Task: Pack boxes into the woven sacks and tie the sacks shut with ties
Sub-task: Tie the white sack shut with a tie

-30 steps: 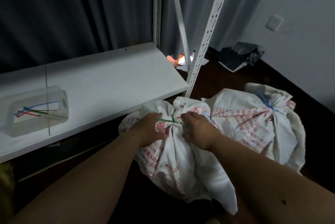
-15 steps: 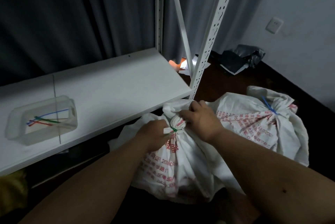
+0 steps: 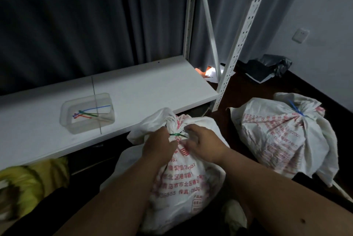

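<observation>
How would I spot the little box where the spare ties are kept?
Find the white shelf of the metal rack, left of the sacks. On its left part sits a clear plastic tub holding loose coloured ties. It is the only thing standing on that shelf.

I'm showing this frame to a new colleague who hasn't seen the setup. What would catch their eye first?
Front and centre, the left hand and right hand grip the gathered neck of a white sack, cinched with a green tie. To its right on the floor sits a second sack, closed with a blue tie. On the white shelf at left, a clear tub holds spare coloured ties.
</observation>
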